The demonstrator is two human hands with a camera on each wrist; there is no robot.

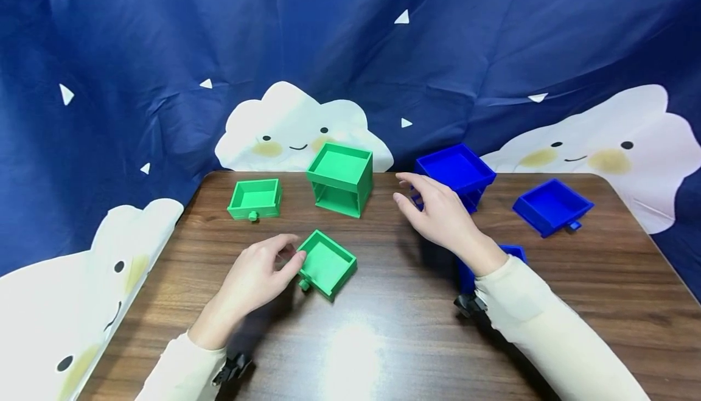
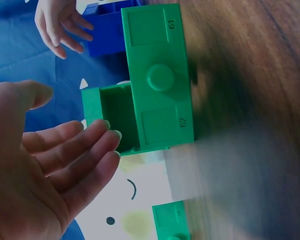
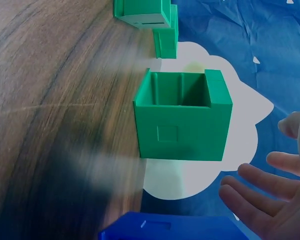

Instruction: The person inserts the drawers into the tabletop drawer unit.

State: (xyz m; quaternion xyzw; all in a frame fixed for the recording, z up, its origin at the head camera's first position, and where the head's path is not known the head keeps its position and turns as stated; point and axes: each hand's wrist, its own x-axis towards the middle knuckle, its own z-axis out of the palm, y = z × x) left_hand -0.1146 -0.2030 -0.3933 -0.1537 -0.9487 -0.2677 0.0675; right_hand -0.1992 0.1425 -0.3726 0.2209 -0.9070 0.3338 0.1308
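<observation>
Green near drawer (image 1: 325, 261): best to pinch evenly by opposite sides, there on the table (image 1: 400, 310) just beside the left hand (image 1: 256, 274), loosely spread and gripping nothing, like the right hand (image 1: 439, 213) by the blue cabinet (image 1: 456, 167).

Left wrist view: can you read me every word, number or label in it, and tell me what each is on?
"61": front of the green drawer nearest the left hand, to one side of its knob.
"62": same front, other side of the knob.
Too small and blurred to read: a mark on another green drawer.
</observation>
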